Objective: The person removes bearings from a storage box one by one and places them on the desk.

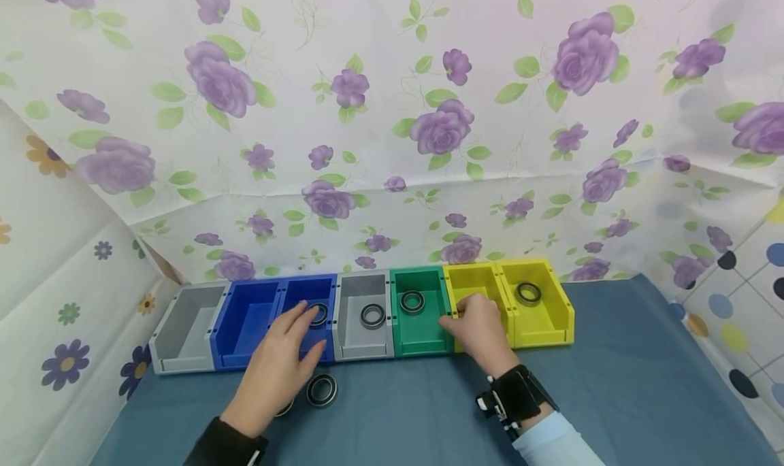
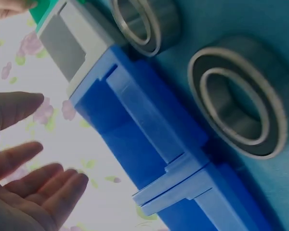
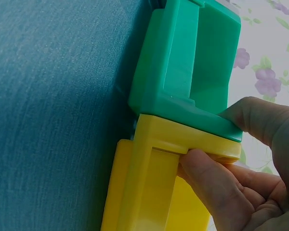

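Observation:
My left hand [image 1: 275,360] hovers with fingers spread in front of the blue bins [image 1: 248,326], holding nothing. Behind its fingertips a ring bearing [image 1: 322,314] lies in the right blue bin. Two more bearings are on the table beside this hand, one in plain sight [image 1: 321,390], the other [image 1: 285,409] partly hidden by it. My right hand [image 1: 484,330] pinches the adjoining walls of the green bin [image 3: 216,62] and the left yellow bin [image 3: 156,192]. Its thumb [image 3: 253,115] is on the green side, its fingers on the yellow side. The green bin holds a bearing [image 1: 412,303].
The bins stand side by side in a row against a flowered backdrop [image 1: 392,132]. A grey bin [image 1: 186,330] ends the row at left; another grey bin [image 1: 363,286] holds a bearing [image 1: 372,315]. The rightmost yellow bin [image 1: 545,330] has a bearing [image 1: 529,293] too. Blue cloth [image 1: 416,411] covers the table.

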`<action>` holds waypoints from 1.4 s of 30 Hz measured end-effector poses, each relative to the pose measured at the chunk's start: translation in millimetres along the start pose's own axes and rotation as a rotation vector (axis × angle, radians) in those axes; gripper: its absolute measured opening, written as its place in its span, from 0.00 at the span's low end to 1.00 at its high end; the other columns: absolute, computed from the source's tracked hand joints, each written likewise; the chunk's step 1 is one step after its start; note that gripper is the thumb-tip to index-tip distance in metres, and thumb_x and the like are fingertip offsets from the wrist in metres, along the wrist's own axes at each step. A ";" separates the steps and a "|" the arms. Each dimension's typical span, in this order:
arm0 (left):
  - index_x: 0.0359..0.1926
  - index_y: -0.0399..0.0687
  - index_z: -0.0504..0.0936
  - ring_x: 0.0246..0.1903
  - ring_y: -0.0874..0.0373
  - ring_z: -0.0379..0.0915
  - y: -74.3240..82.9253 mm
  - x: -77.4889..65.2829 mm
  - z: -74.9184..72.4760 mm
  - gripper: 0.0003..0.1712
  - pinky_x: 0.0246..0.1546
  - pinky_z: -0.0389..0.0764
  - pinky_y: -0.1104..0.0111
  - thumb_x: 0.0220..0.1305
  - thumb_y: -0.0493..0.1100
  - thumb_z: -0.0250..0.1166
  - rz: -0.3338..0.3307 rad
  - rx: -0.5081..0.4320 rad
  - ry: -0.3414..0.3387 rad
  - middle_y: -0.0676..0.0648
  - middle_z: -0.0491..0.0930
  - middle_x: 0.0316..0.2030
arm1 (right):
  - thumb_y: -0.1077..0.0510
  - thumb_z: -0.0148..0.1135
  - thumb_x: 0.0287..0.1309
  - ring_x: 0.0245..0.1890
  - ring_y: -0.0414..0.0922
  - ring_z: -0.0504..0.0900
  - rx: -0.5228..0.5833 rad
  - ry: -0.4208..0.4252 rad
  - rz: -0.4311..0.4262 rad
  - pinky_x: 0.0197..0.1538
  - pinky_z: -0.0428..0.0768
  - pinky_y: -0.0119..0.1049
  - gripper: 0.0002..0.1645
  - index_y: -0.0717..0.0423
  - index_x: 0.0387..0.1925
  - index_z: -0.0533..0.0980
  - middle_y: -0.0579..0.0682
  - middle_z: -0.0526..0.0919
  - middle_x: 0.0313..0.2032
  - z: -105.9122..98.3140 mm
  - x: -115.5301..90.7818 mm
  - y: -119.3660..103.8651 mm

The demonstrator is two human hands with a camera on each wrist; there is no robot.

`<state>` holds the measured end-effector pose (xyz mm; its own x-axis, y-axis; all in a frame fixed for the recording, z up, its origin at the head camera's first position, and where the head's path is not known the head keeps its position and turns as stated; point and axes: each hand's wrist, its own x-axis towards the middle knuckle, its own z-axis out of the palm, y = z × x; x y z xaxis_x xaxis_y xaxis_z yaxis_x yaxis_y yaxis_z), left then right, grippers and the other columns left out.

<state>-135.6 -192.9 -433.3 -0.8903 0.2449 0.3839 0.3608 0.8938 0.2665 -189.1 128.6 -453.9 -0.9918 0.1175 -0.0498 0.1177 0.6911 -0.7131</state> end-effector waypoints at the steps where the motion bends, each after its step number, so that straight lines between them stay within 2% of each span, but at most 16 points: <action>1: 0.64 0.48 0.68 0.63 0.43 0.63 -0.9 2.8 -0.3 0.35 0.53 0.74 0.49 0.56 0.48 0.67 -0.012 -0.009 0.003 0.40 0.65 0.65 | 0.52 0.69 0.46 0.07 0.41 0.60 -0.002 0.001 -0.001 0.12 0.56 0.29 0.26 0.51 0.07 0.62 0.43 0.56 0.09 0.1 0.1 0.1; 4: 0.68 0.50 0.63 0.65 0.42 0.59 -3.8 10.9 1.3 0.36 0.56 0.70 0.47 0.60 0.46 0.65 -0.033 -0.028 -0.001 0.40 0.60 0.68 | 0.52 0.68 0.46 0.07 0.41 0.60 -0.005 0.005 -0.006 0.12 0.56 0.29 0.26 0.51 0.07 0.63 0.43 0.56 0.09 0.3 0.2 0.3; 8: 0.70 0.53 0.59 0.66 0.43 0.57 -7.8 19.2 6.1 0.36 0.58 0.68 0.47 0.63 0.44 0.61 -0.028 -0.028 -0.023 0.41 0.59 0.68 | 0.52 0.68 0.46 0.07 0.41 0.60 -0.006 0.003 -0.007 0.13 0.56 0.29 0.25 0.51 0.07 0.64 0.43 0.56 0.09 0.5 0.3 0.3; 15: 0.71 0.50 0.56 0.69 0.42 0.51 -16.1 32.7 16.3 0.39 0.61 0.63 0.45 0.62 0.41 0.61 -0.043 -0.029 -0.077 0.38 0.56 0.69 | 0.51 0.69 0.46 0.07 0.40 0.59 -0.016 0.006 0.000 0.13 0.56 0.29 0.27 0.50 0.07 0.61 0.43 0.55 0.09 1.6 1.5 0.7; 26: 0.73 0.42 0.46 0.71 0.37 0.42 -31.1 43.3 37.9 0.46 0.64 0.57 0.44 0.60 0.41 0.63 -0.114 -0.019 -0.252 0.34 0.47 0.71 | 0.51 0.69 0.45 0.07 0.40 0.59 -0.025 0.006 0.009 0.13 0.55 0.29 0.28 0.49 0.07 0.59 0.43 0.53 0.09 2.9 2.7 1.6; 31: 0.72 0.41 0.49 0.70 0.36 0.42 -33.3 47.0 42.9 0.46 0.64 0.57 0.44 0.58 0.40 0.64 -0.118 0.003 -0.294 0.33 0.49 0.70 | 0.51 0.69 0.46 0.07 0.40 0.58 -0.022 0.003 0.009 0.13 0.55 0.29 0.29 0.49 0.08 0.57 0.43 0.52 0.10 2.8 2.4 1.5; 42: 0.69 0.40 0.59 0.69 0.34 0.44 -36.1 50.7 52.9 0.37 0.64 0.56 0.44 0.60 0.39 0.62 -0.132 0.018 -0.392 0.32 0.53 0.69 | 0.51 0.69 0.46 0.07 0.41 0.58 -0.018 0.000 0.002 0.12 0.55 0.29 0.29 0.49 0.08 0.57 0.43 0.52 0.10 2.8 3.6 2.5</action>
<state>-208.5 -192.9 -470.2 -0.9682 0.2494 -0.0197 0.2347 0.9327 0.2739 -192.5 128.8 -457.8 -0.9916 0.1188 -0.0507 0.1201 0.7038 -0.7002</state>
